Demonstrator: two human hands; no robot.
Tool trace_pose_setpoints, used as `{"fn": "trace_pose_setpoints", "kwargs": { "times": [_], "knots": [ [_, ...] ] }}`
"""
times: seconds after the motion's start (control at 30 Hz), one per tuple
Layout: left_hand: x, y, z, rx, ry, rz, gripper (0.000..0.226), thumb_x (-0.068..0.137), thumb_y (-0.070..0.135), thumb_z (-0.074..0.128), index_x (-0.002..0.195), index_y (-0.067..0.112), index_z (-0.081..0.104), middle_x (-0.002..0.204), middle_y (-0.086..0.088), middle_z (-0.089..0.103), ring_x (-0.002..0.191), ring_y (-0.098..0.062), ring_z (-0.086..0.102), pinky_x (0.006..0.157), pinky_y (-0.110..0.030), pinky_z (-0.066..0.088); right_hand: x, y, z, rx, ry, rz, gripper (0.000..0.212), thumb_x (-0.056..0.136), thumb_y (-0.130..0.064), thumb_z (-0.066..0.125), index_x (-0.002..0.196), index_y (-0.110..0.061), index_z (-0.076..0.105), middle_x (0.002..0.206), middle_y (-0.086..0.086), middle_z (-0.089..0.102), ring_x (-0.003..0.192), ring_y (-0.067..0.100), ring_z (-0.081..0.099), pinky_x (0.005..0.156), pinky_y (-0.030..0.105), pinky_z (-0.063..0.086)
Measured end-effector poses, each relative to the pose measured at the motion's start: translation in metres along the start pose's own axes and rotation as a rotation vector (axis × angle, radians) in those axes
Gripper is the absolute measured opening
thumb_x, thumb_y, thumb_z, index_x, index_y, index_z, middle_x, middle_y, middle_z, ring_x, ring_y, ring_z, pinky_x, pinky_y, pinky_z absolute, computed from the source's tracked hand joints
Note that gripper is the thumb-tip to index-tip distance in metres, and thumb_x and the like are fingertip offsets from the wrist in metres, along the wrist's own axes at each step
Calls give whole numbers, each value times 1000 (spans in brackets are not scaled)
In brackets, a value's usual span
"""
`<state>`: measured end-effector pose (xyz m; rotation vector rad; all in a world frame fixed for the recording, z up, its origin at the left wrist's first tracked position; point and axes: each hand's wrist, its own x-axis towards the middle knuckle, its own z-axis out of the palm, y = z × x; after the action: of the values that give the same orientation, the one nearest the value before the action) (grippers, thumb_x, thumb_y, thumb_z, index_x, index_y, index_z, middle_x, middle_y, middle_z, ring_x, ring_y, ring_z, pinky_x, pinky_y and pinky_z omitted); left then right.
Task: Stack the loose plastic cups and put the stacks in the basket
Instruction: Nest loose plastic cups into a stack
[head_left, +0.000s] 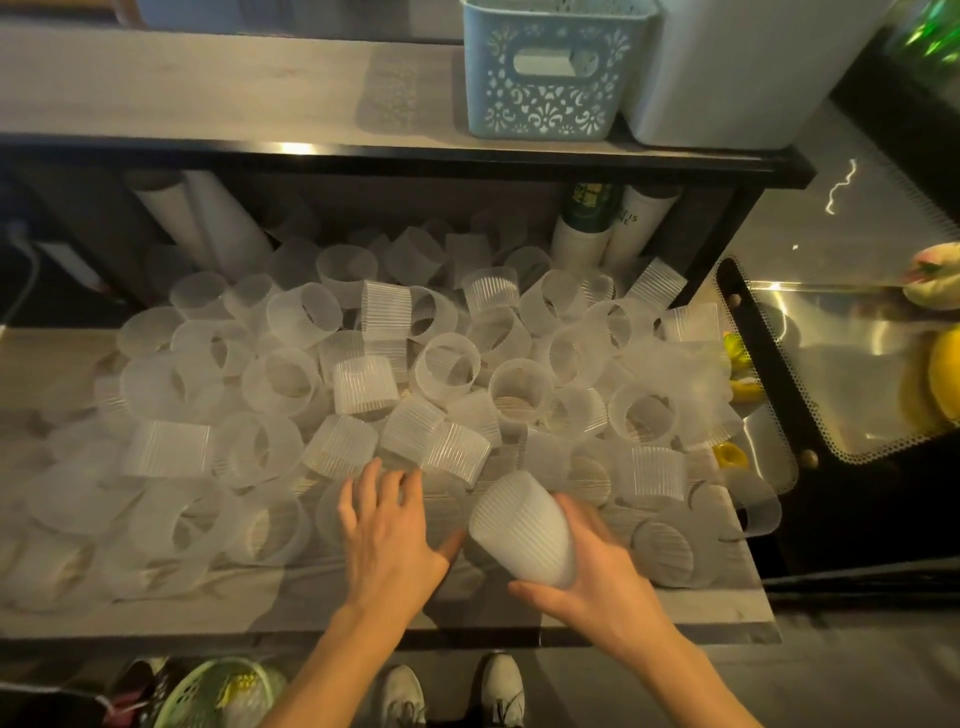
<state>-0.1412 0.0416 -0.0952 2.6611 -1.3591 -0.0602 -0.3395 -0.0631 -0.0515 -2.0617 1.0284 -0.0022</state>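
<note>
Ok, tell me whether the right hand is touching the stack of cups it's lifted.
Touching. The head view shows the right hand with its thumb under and fingers over the stack of cups, no gap between them.

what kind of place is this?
Probably a cafe or drinks shop counter: a heap of loose plastic cups on the shelf, sleeved paper cup stacks behind, and a glass display case with food at right.

The white paper cup stack (635, 221) leaning at the back of the lower shelf carries small dark lettering, seemingly "IS" above "E", partly cut off. The print on the dark green cup stack (589, 203) beside it is too blurred to read.
</note>
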Motion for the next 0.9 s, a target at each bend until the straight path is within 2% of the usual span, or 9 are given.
{"fn": "trace_pose_setpoints", "kwargs": {
  "times": [0.07,0.17,0.3,0.37,0.43,0.53,0.67,0.8,0.9],
  "knots": [
    [-2,-3,-7,-59,23,-19,81,67,76,60,118,13,62,118,-7,65,126,-31,49,111,-55,25,0,1,2,26,23,17,91,64,-70,75,136,-49,23,129,-25,36,107,0,47,83,35,50],
    [-7,-9,-28,-300,105,-115,80,72,78,45,126,20,54,113,2,60,113,-22,51,102,-46,34,0,3,2,81,70,30,91,61,-75,74,133,-53,22,130,-26,36,111,0,43,88,37,48],
    [-5,-16,-53,-749,99,-135,73,75,73,50,134,31,46,113,17,48,106,-4,48,88,-27,41,3,-2,2,24,17,29,73,69,-67,72,115,-56,17,120,-23,37,106,3,46,89,36,50],
    [-1,-14,-58,-881,79,-129,68,75,72,52,130,32,49,116,20,49,107,1,51,88,-28,47,6,-6,2,23,-17,35,72,69,-63,74,113,-51,18,116,-23,39,103,4,48,89,33,50],
    [3,-8,-62,-972,47,-114,67,76,71,53,129,30,50,119,14,53,108,-2,55,89,-29,50,10,-11,2,11,-45,23,74,69,-62,75,116,-49,19,114,-23,42,101,5,51,85,28,49],
    [5,3,-65,-993,-7,-47,67,76,67,55,130,28,49,122,11,53,109,-2,55,89,-20,48,16,-19,1,-29,-73,-46,77,69,-58,76,119,-45,18,107,-24,44,97,4,54,79,26,50],
    [0,21,-66,-999,-57,17,68,78,62,55,135,29,39,123,11,50,110,-1,52,85,-8,41,21,-24,-4,-18,-37,-165,75,68,-54,78,120,-50,24,118,-22,41,106,0,47,84,26,50],
    [3,28,-69,-906,-55,63,58,81,53,55,132,32,37,121,17,46,111,9,45,84,1,32,17,-16,1,-2,-13,-162,85,65,-59,78,130,-49,24,123,-19,38,107,3,50,87,29,51],
    [7,29,-69,-812,-108,117,61,77,59,48,130,31,39,118,18,46,110,8,43,83,1,29,13,-8,2,9,-28,-153,84,66,-60,76,131,-49,24,123,-22,36,106,4,52,89,34,52]
  ]
}}
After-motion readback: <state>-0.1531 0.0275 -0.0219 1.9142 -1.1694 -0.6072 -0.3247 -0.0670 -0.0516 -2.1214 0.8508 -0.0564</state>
